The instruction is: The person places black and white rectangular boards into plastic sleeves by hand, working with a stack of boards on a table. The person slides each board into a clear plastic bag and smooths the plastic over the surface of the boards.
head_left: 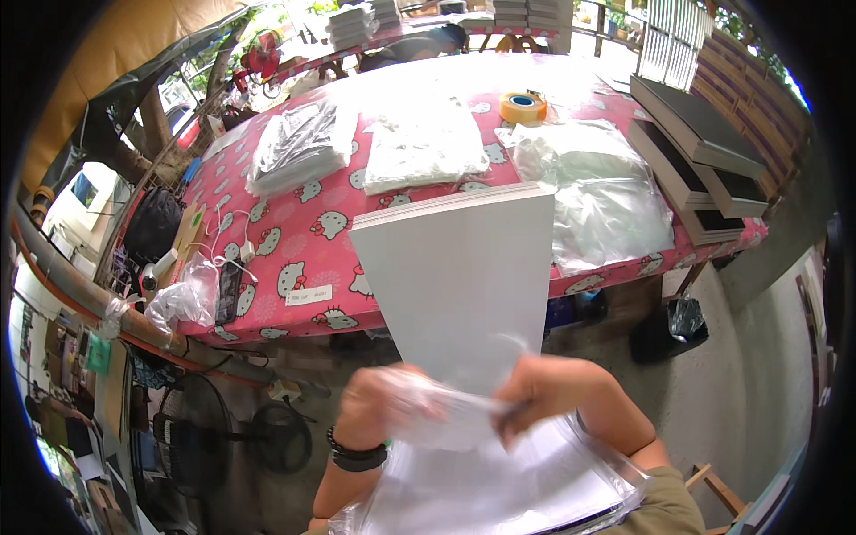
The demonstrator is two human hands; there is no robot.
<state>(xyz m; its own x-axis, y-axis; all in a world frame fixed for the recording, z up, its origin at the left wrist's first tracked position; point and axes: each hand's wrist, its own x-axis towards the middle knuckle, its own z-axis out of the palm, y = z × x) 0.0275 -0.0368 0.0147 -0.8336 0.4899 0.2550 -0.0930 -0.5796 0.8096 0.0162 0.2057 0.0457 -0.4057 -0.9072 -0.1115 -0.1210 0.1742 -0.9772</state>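
Note:
Over my lap, my left hand point(385, 406), with dark bracelets at the wrist, is closed on a crumpled clear plastic bag point(455, 417). Its other end is pinched in the fingers of my right hand point(544, 392); both hands are smeared by motion. A dark spot at my right fingertips is too blurred to name. Just beyond them, a thick block of white boards point(455, 276) leans against the table's near edge. Beneath my hands, white sheets in clear plastic point(499, 486) lie across my lap.
The pink patterned tablecloth point(343, 290) carries stacks of clear plastic bags point(611, 214), a tape roll point(523, 108) and black-and-white boxes or binders point(700, 129). A phone point(228, 292) and cables lie at left. Below stand a black fan point(192, 432) and a black bin point(670, 334).

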